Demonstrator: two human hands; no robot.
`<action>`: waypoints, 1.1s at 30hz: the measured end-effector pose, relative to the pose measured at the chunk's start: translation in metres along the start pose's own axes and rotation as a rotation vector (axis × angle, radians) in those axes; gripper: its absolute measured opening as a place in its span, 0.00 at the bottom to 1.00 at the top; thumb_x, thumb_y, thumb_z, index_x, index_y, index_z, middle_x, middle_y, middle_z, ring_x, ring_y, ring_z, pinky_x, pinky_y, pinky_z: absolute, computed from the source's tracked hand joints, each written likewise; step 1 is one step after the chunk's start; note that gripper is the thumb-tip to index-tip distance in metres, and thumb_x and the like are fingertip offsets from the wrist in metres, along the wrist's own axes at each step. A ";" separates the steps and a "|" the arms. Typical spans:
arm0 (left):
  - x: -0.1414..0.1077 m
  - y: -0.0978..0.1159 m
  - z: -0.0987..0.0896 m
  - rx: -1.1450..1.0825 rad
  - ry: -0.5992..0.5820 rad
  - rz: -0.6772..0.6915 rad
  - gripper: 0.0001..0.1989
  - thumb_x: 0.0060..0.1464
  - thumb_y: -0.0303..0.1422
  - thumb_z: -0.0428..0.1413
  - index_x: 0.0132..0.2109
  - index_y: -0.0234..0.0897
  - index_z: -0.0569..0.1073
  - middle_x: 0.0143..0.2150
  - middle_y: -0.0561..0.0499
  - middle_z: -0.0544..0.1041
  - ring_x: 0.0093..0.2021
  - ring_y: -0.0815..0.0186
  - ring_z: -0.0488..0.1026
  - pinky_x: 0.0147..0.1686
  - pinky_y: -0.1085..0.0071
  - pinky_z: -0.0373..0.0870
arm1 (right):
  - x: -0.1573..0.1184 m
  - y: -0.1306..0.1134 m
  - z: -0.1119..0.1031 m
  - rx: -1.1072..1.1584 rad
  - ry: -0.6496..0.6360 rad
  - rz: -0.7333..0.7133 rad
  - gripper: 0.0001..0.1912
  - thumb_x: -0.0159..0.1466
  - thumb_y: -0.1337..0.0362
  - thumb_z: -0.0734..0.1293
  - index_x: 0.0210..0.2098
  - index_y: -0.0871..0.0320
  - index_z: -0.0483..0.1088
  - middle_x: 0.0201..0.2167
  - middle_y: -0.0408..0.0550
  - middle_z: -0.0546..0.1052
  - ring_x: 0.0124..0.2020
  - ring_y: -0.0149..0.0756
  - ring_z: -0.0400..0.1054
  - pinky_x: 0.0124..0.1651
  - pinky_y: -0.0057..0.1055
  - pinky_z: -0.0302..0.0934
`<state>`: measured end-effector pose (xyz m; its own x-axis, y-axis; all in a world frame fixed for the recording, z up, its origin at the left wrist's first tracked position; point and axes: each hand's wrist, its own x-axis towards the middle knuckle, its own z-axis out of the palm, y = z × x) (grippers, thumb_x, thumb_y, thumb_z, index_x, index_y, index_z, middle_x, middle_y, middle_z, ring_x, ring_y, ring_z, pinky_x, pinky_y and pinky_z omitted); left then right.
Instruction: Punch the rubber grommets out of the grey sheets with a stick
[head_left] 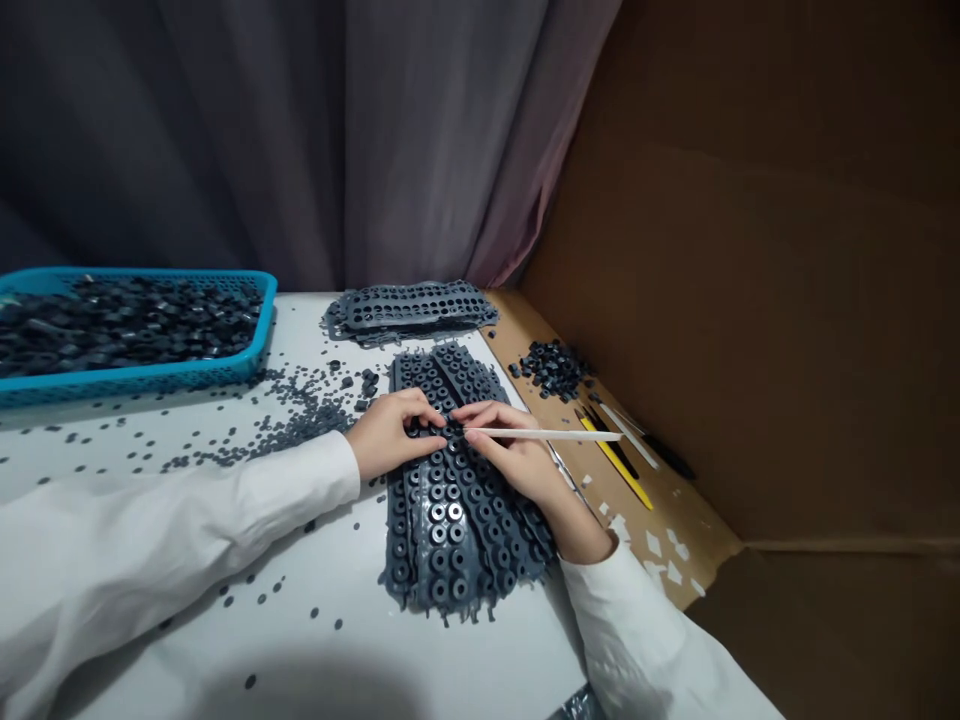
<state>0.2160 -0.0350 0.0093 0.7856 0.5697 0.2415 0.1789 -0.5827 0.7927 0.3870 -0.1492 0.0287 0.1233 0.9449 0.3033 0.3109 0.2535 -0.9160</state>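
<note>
Dark rubber sheets [448, 510] with rows of ring-shaped parts lie stacked in front of me on the white table. My left hand [397, 430] rests over their upper middle, thumb and fingers curled toward one of the rings; whatever is between the fingertips is too small to make out. Close beside it, my right hand [510, 450] holds a thin white stick [559, 435] between thumb and fingers, its far end pointing right. The fingertips of both hands nearly meet over the same row.
A blue basket [262, 335] of dark parts stands at the left. More perforated sheets [412, 308] lie behind. Small black discs [300, 425] are scattered on the table [300, 540]. At right are a black parts pile [555, 370], a yellow tool [619, 465] and white scraps [654, 543].
</note>
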 end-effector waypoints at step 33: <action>0.004 0.002 0.007 -0.109 0.007 -0.079 0.09 0.49 0.37 0.57 0.30 0.37 0.77 0.29 0.52 0.70 0.29 0.66 0.67 0.29 0.71 0.61 | -0.003 0.008 -0.002 0.091 -0.069 0.171 0.07 0.61 0.60 0.68 0.32 0.56 0.68 0.41 0.48 0.79 0.45 0.37 0.74 0.50 0.37 0.66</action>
<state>0.2236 -0.0377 0.0078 0.7677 0.6151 0.1797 0.1740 -0.4700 0.8654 0.3914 -0.1505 0.0209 0.1010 0.9869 0.1254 0.2039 0.1029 -0.9736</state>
